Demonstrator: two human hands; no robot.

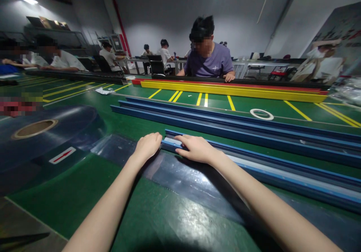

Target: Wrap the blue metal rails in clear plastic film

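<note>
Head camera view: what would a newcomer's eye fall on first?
Probably the bright yellow bar across the far side of the green table, before a person in a purple shirt. Nearer, at the middle, the left hand and right hand meet the end of a blue bar. A big plastic roll lies at the left.

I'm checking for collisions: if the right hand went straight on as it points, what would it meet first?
Likely the left hand, at the end of the nearest blue channel; relative height is unclear.
</note>
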